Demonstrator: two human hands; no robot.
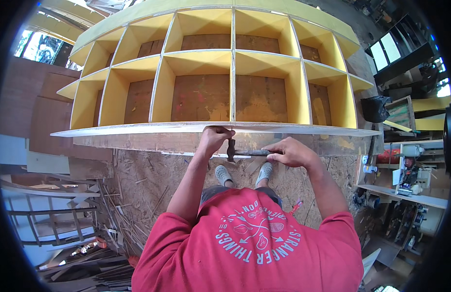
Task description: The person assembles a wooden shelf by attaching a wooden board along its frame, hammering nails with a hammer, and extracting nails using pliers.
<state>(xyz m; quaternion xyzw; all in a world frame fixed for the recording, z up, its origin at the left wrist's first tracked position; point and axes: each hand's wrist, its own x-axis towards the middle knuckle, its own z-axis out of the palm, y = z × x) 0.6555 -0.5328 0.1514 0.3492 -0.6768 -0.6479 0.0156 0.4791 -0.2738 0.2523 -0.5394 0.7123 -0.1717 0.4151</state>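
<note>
My right hand grips a hammer by its handle, which lies nearly level and points left. The dark hammer head is just below the fingers of my left hand. That hand is pinched closed against the near pale edge board of a yellow compartment frame, close to its middle upright divider. Whatever sits between those fingertips is too small to make out. The frame lies on a brown wooden worktable, with several open square compartments facing up.
Wood scraps and offcuts litter the dusty floor at the left. Brown sheets stand beside the table's left end. Shelves with tools and machines line the right side, and a black bag hangs at the table's right end.
</note>
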